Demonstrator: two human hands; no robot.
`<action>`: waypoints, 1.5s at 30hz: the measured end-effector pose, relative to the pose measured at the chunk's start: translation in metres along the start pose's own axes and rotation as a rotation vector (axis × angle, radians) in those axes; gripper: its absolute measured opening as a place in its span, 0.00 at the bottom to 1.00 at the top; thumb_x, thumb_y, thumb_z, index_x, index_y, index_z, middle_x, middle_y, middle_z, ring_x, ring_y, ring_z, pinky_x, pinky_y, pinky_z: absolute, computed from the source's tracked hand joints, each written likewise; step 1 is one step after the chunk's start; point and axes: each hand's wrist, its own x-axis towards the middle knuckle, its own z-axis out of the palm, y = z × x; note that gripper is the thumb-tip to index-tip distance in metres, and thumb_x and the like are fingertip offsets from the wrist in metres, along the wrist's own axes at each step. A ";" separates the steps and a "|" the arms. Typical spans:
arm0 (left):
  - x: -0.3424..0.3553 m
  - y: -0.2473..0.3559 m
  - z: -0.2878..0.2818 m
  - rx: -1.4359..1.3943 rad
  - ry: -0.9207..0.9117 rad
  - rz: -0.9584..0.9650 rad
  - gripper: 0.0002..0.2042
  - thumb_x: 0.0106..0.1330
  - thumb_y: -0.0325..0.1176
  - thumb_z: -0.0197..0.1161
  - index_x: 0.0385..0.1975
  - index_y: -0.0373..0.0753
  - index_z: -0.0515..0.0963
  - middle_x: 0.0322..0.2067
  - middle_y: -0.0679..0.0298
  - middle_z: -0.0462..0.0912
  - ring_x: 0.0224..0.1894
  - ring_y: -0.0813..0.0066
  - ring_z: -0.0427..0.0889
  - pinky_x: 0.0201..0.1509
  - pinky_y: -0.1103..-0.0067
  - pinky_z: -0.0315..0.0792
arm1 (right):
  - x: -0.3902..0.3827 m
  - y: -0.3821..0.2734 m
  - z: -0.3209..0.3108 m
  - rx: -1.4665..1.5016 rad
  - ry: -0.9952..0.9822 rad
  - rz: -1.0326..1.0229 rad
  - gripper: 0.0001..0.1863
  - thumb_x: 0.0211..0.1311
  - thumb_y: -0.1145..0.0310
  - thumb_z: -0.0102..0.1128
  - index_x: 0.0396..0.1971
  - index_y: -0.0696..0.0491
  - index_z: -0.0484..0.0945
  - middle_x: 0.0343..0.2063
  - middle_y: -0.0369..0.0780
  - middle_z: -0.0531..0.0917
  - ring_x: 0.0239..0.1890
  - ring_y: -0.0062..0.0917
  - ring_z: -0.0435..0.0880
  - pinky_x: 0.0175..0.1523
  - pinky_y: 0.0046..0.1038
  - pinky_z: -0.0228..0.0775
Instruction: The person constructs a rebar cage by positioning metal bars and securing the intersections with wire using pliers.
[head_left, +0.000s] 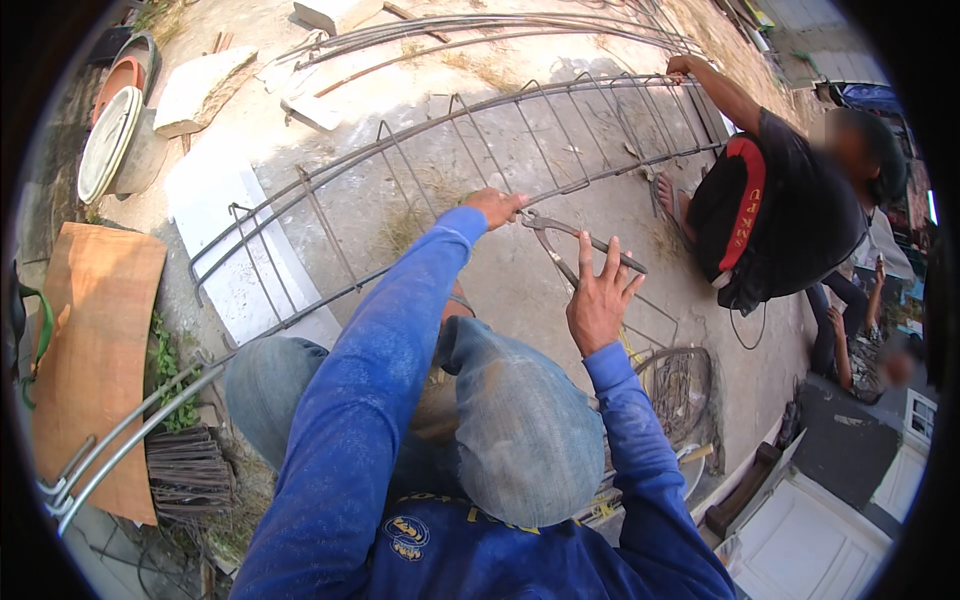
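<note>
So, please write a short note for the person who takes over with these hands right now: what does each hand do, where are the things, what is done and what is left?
Left hand: reaches forward, at the head of the pincers, by a long bar of the rebar cage.
Right hand: holds the pincer handles, fingers partly spread.
Things: the cage lies along the concrete ground; a wire coil sits by the right knee; a bundle of short rods lies at lower left.
A co-worker's hand grips the far end of the cage.
Done: stirrups sit along the bars.
Left: which joints are already tied cannot be seen.
</note>
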 end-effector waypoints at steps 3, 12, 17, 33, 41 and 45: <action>0.001 -0.006 -0.003 0.014 0.019 0.013 0.35 0.65 0.70 0.53 0.30 0.37 0.87 0.20 0.56 0.81 0.25 0.62 0.80 0.34 0.66 0.73 | 0.004 0.001 -0.001 -0.027 0.026 -0.031 0.47 0.56 0.82 0.54 0.76 0.35 0.54 0.72 0.49 0.55 0.72 0.56 0.58 0.71 0.70 0.43; 0.006 -0.011 0.002 0.041 0.026 0.054 0.37 0.65 0.71 0.49 0.27 0.36 0.86 0.21 0.56 0.81 0.32 0.59 0.83 0.43 0.65 0.73 | 0.003 0.008 0.012 -0.008 -0.012 -0.065 0.47 0.57 0.79 0.54 0.76 0.34 0.53 0.73 0.49 0.53 0.74 0.54 0.56 0.71 0.71 0.41; 0.007 -0.012 0.004 0.026 0.021 0.031 0.37 0.65 0.71 0.49 0.27 0.37 0.86 0.20 0.57 0.80 0.31 0.61 0.82 0.42 0.66 0.73 | 0.002 0.009 0.027 -0.025 0.044 -0.036 0.46 0.58 0.79 0.55 0.76 0.33 0.53 0.74 0.47 0.52 0.75 0.53 0.52 0.71 0.72 0.41; 0.009 -0.011 0.006 0.038 0.030 0.029 0.36 0.66 0.70 0.50 0.27 0.37 0.85 0.23 0.57 0.82 0.31 0.62 0.82 0.41 0.66 0.73 | 0.012 0.020 0.026 -0.057 0.047 -0.115 0.43 0.57 0.76 0.59 0.73 0.29 0.61 0.51 0.41 0.73 0.44 0.34 0.75 0.47 0.41 0.60; 0.005 -0.011 0.003 0.031 0.024 -0.010 0.36 0.65 0.71 0.50 0.26 0.37 0.85 0.23 0.57 0.82 0.31 0.60 0.82 0.41 0.66 0.73 | 0.028 0.030 0.011 -0.009 -0.055 -0.203 0.31 0.61 0.69 0.60 0.65 0.32 0.72 0.37 0.37 0.79 0.37 0.36 0.79 0.45 0.45 0.72; 0.005 -0.011 0.000 0.046 0.007 0.018 0.36 0.66 0.70 0.49 0.27 0.38 0.85 0.23 0.55 0.82 0.31 0.60 0.82 0.41 0.66 0.73 | 0.051 0.044 0.008 0.296 -0.285 -0.298 0.25 0.66 0.62 0.63 0.63 0.41 0.72 0.30 0.37 0.80 0.28 0.31 0.83 0.32 0.37 0.78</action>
